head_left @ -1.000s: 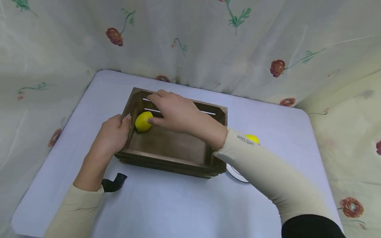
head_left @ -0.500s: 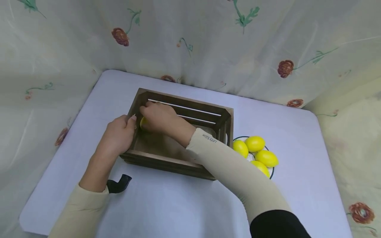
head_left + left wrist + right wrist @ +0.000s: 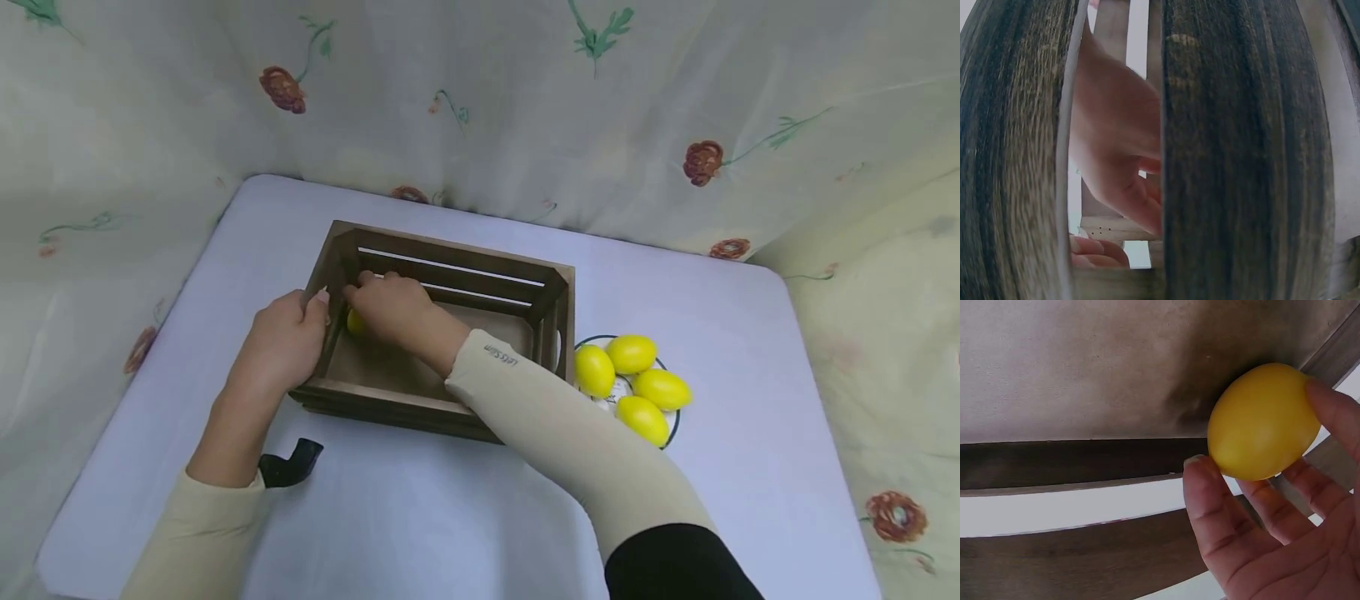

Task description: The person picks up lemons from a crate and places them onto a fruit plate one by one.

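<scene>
My left hand [image 3: 285, 342] grips the left end of a brown wooden crate [image 3: 405, 398], its thumb over the rim. Inside, my right hand [image 3: 397, 310] reaches down to the crate's left end and holds a yellow lemon [image 3: 357, 323], mostly hidden under the hand in the head view. The right wrist view shows thumb and fingers curled around the lemon [image 3: 1260, 425], close over the crate floor [image 3: 1085, 369]. Through a gap between slats [image 3: 1241, 156], the left wrist view shows my right hand [image 3: 1113, 131]; the lemon is hidden there.
Right of the crate stands a dark-rimmed white plate [image 3: 619, 390] bearing several yellow lemons [image 3: 632, 354]. A black curved thing [image 3: 292, 465] appears beside my left wrist. The white table [image 3: 420, 525] ends at a floral curtain [image 3: 510, 125] behind.
My right hand has gone from above the crate's back left down onto the lemon, its fingers closing around it. My right arm has uncovered the plate of lemons. The left hand keeps its hold.
</scene>
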The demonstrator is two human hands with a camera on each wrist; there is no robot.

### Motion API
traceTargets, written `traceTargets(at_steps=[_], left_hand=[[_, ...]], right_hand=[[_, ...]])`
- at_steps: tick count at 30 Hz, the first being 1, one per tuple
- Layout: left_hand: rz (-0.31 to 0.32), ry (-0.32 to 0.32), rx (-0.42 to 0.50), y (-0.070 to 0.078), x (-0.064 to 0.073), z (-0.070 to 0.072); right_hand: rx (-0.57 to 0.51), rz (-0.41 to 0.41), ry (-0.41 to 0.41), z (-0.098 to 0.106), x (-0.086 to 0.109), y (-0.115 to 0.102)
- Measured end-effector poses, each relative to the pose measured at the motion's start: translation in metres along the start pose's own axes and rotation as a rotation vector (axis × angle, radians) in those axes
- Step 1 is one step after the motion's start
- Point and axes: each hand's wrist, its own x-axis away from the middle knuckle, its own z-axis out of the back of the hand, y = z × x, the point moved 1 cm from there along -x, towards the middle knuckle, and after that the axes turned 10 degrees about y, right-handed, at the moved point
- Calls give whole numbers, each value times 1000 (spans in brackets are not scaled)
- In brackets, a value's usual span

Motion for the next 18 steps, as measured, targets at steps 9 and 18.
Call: traceTargets(at_steps=[9, 18], left_hand=[[2, -17, 3, 2, 1, -1], [-13, -15, -4, 2, 1, 1]], right_hand=[[-36, 49, -29, -3, 3, -2], [-119, 107, -71, -5, 0, -2]])
